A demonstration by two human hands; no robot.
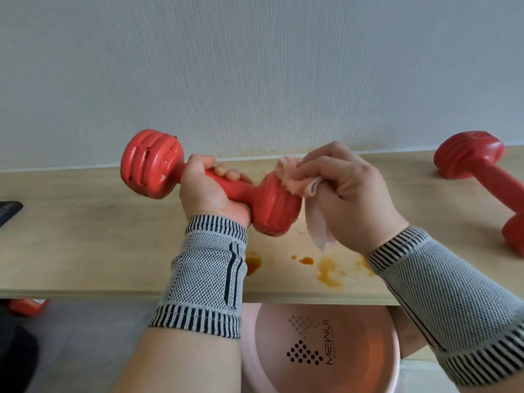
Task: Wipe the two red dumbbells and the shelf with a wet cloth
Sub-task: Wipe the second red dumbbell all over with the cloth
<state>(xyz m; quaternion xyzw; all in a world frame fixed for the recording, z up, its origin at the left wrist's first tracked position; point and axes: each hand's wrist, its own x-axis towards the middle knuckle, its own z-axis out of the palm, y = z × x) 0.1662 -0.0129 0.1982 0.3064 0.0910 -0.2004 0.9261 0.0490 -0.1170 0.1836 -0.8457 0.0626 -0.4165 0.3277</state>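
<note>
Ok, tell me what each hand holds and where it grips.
Left hand grips the dumbbell by its handle. Right hand holds the bunched pink cloth against the dumbbell's near head.

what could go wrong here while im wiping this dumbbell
The left hand alone holds the dumbbell above the shelf; a damp handle might slip. The cloth in the right hand could smear the orange stains if reused unrinsed. The second dumbbell might roll if bumped.

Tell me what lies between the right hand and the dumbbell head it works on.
The pink cloth: the right hand grips it and presses it against the held dumbbell, as the head view shows.
</note>
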